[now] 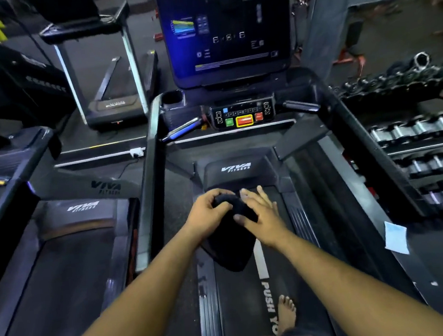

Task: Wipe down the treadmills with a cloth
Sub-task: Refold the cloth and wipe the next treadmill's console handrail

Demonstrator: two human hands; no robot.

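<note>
Both hands meet over the belt: my left hand (206, 213) has its fingers curled round the bunched top of the black cloth (231, 238), and my right hand (258, 213) lies against the cloth's other side with fingers nearly straight, the thumb pressing on the fabric. The rest of the cloth hangs down loose below my hands, above the running belt (243, 298) of the treadmill (149, 176) I stand on, one bare foot (286, 312) showing on the belt.

What worries me is that hanging tail. If I reach for the console (242, 115) or the screen (226, 29) with it dangling, it could drag over the buttons and press one, and I am barefoot on the belt. A slack one-handed grip could also let the cloth slip and drop.

My forearms stretch straight ahead and converge, wrists level, left palm turned down over the bundle, right hand angled in from the side.
</note>
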